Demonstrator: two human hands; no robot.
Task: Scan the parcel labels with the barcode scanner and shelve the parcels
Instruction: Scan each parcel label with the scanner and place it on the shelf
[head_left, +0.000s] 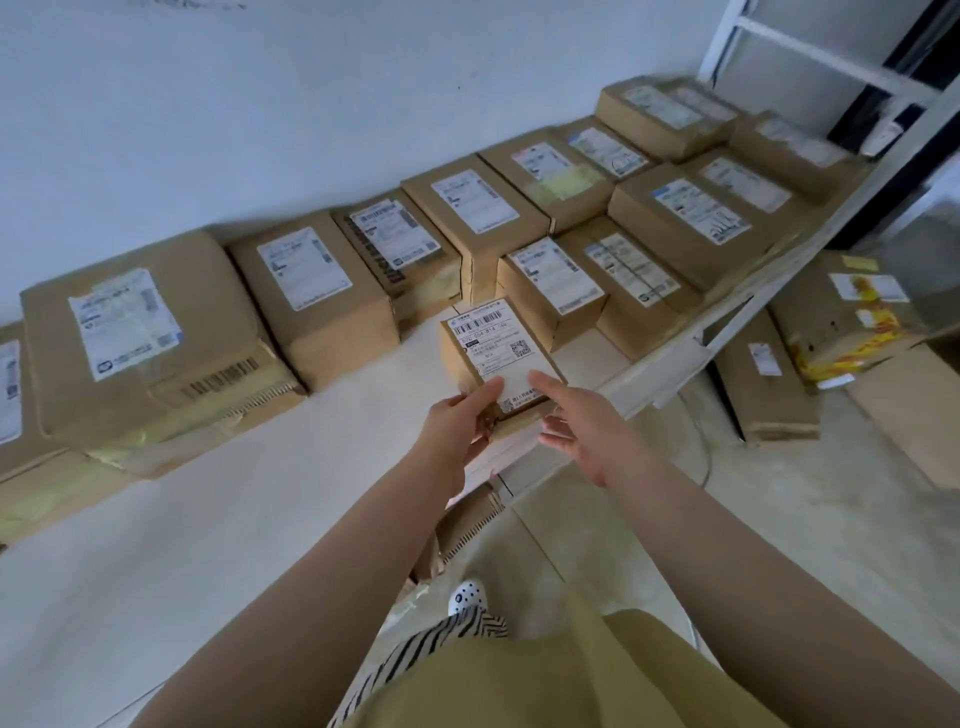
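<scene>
Small parcel (501, 353) is gripped by left hand (457, 421) at shelf (260, 519) front edge; right hand (582, 421) is held open, touching it; boxed row (311, 291) behind

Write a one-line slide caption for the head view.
Left hand grips a small labelled parcel over the white shelf of boxed parcels; open right hand touches its near edge.

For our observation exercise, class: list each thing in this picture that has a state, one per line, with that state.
Small parcel: held at the shelf front, label up.
Left hand: grips the parcel.
Right hand: fingers straight, touching the parcel.
Shelved parcels: resting, labels up.
Floor parcels: unshelved.
</scene>
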